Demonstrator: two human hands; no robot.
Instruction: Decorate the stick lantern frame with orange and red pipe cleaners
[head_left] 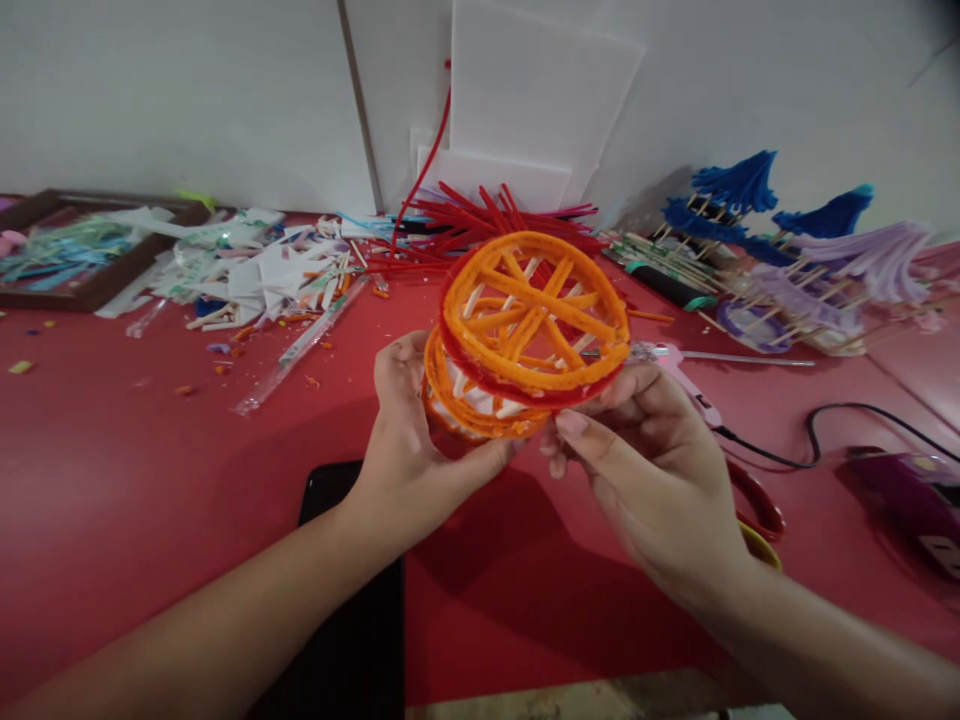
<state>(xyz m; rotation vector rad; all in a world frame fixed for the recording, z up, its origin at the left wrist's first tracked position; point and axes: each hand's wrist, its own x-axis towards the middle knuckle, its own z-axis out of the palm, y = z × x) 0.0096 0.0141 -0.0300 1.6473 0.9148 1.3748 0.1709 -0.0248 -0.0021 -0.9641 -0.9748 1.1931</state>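
Between my hands, above the red table, is a round two-tier craft piece of fuzzy orange pipe cleaners. Its upper ring has crossed spokes and a red band around the rim; pale sticks join it to a lower orange ring. My left hand wraps around the lower ring, thumb along its front edge. My right hand pinches the right front rim of the upper ring between thumb and fingers. Some of the right fingertips are hidden behind the rim. The piece is tilted toward me.
Red pipe cleaners lie at the back, with paper scraps and a brown tray leftward. Blue and lilac craft pieces stand right, near a corded pink tool and scissors. A black phone-like slab lies below.
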